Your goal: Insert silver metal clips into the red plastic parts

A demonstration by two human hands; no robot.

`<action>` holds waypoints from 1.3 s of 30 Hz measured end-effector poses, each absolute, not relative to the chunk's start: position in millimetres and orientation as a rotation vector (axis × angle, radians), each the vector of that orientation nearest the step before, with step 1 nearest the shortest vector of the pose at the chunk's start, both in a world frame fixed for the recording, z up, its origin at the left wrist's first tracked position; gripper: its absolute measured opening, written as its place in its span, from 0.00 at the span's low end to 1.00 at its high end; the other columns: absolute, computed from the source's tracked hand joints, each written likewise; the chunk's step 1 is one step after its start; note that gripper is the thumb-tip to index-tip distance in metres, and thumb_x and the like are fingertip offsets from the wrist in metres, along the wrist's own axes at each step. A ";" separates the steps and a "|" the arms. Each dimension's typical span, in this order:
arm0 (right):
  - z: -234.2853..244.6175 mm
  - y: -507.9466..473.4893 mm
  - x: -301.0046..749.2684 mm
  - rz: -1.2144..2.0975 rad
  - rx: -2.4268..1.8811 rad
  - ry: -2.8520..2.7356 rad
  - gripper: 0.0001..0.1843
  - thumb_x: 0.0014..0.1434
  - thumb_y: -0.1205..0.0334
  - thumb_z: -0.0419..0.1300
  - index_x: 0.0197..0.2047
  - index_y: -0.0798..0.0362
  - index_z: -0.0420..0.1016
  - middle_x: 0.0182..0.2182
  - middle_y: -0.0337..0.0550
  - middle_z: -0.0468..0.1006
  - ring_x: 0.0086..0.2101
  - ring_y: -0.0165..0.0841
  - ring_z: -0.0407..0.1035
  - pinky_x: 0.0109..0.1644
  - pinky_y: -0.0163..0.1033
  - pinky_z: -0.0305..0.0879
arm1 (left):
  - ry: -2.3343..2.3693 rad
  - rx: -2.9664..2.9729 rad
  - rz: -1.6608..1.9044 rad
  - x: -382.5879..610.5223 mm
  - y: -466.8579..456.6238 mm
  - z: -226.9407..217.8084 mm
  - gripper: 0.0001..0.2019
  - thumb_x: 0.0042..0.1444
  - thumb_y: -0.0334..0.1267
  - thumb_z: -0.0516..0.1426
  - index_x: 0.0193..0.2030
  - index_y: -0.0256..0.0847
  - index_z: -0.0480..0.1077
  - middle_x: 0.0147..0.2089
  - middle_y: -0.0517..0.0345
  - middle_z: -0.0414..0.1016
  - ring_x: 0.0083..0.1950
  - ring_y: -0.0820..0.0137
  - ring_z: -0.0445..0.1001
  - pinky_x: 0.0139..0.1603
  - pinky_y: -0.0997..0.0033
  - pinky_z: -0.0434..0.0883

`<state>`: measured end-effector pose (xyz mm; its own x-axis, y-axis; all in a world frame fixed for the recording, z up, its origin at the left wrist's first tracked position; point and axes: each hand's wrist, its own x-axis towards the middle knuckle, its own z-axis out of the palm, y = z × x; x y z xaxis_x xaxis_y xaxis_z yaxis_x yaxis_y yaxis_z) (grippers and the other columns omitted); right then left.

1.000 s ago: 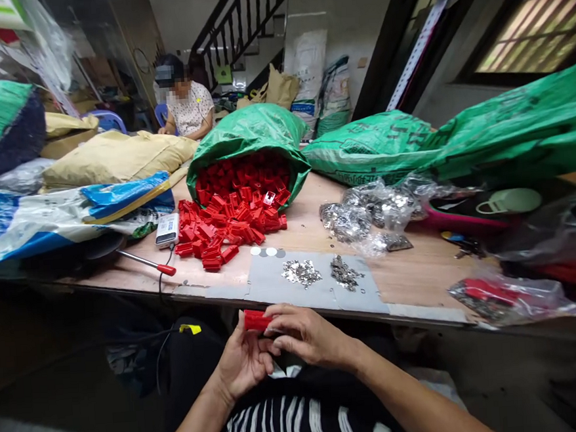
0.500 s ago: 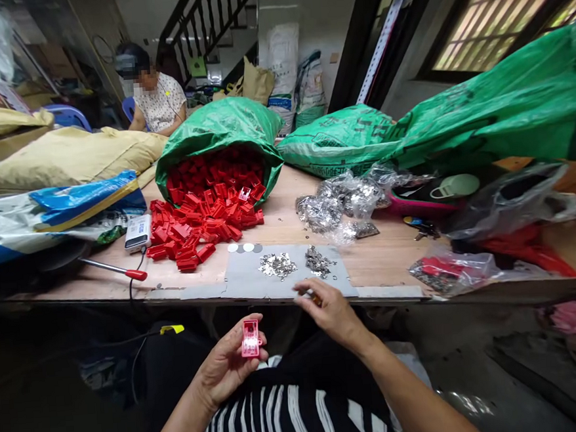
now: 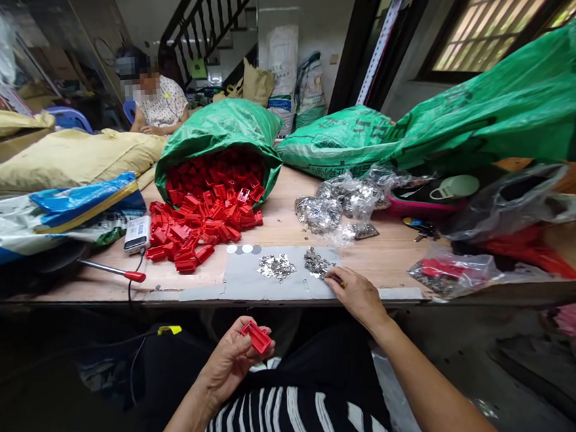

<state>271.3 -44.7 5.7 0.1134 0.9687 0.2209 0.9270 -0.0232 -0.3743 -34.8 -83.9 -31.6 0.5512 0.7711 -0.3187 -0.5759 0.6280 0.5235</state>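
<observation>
My left hand [image 3: 226, 360] is closed on a small red plastic housing [image 3: 258, 338], held above my lap with its hollow side facing up. My right hand [image 3: 361, 298] is at the table's front edge, its fingers pinched together at the near side of a pile of small dark metal pieces [image 3: 315, 261]. Something slim with a yellowish part shows between those fingers, too small to name. A second pile of shiny flat metal pieces [image 3: 276, 267] lies to the left on the same grey sheet [image 3: 240, 282].
Red housings [image 3: 190, 229] spill from a green sack [image 3: 222, 125] at left centre. Bags of metal parts [image 3: 320, 212] lie right of it. A red-tipped lever [image 3: 134, 276] and a white device [image 3: 137, 233] are at left. Another person [image 3: 162, 103] sits across the table.
My right hand has moved right and forward, onto the near side of the dark metal pile. The red housing has turned and tilted in my left hand.
</observation>
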 end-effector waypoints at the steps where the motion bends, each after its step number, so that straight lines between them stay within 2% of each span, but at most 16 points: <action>1: 6.7 -44.8 271.5 0.152 -1.970 -1.842 0.07 0.60 0.59 0.55 0.36 0.47 0.74 0.35 0.40 0.79 0.36 0.35 0.72 0.36 0.37 0.62 | 0.565 0.383 0.824 -35.6 -84.0 -31.1 0.15 0.50 0.33 0.65 0.43 0.40 0.66 0.46 0.48 0.78 0.44 0.60 0.80 0.58 0.53 0.65; 4: 9.9 -46.9 273.0 0.227 -1.940 -1.862 0.07 0.58 0.59 0.55 0.35 0.48 0.74 0.34 0.40 0.78 0.34 0.34 0.72 0.37 0.36 0.62 | 0.573 0.373 0.835 -36.3 -84.1 -30.0 0.13 0.52 0.31 0.64 0.42 0.40 0.67 0.46 0.47 0.78 0.44 0.63 0.79 0.58 0.57 0.65; 10: 14.2 -51.8 277.7 0.331 -1.909 -1.934 0.07 0.57 0.60 0.55 0.35 0.48 0.74 0.34 0.40 0.78 0.35 0.34 0.71 0.39 0.37 0.63 | 0.568 0.380 0.828 -33.8 -84.5 -32.7 0.13 0.51 0.30 0.63 0.42 0.39 0.66 0.47 0.46 0.78 0.45 0.64 0.79 0.57 0.59 0.66; 18: 8.9 -45.4 281.2 0.319 -1.865 -1.943 0.11 0.59 0.65 0.53 0.43 0.49 0.74 0.41 0.43 0.76 0.41 0.36 0.71 0.45 0.39 0.64 | 0.580 0.390 0.846 -35.0 -85.1 -36.8 0.14 0.52 0.30 0.63 0.44 0.39 0.64 0.47 0.47 0.78 0.45 0.64 0.79 0.57 0.59 0.66; 22: 10.4 -38.9 278.3 0.360 -1.847 -2.012 0.12 0.60 0.66 0.52 0.42 0.49 0.75 0.41 0.42 0.76 0.42 0.35 0.71 0.46 0.38 0.63 | 0.586 0.389 0.849 -34.2 -84.6 -37.0 0.14 0.53 0.30 0.62 0.44 0.40 0.63 0.48 0.46 0.78 0.45 0.64 0.79 0.55 0.60 0.68; 34: 16.7 -34.6 272.9 0.276 -1.986 -1.964 0.09 0.61 0.61 0.52 0.39 0.50 0.73 0.37 0.42 0.76 0.38 0.35 0.70 0.39 0.36 0.60 | 0.639 0.376 0.859 -34.5 -84.9 -36.0 0.16 0.51 0.31 0.64 0.43 0.39 0.63 0.46 0.47 0.78 0.43 0.63 0.80 0.53 0.62 0.69; 39: 25.4 -41.2 280.2 0.287 -2.142 -1.966 0.10 0.60 0.56 0.52 0.31 0.50 0.70 0.33 0.42 0.76 0.35 0.35 0.70 0.35 0.36 0.57 | 0.647 0.368 0.862 -34.0 -85.7 -32.4 0.17 0.49 0.32 0.65 0.43 0.39 0.64 0.46 0.48 0.79 0.42 0.63 0.80 0.52 0.63 0.70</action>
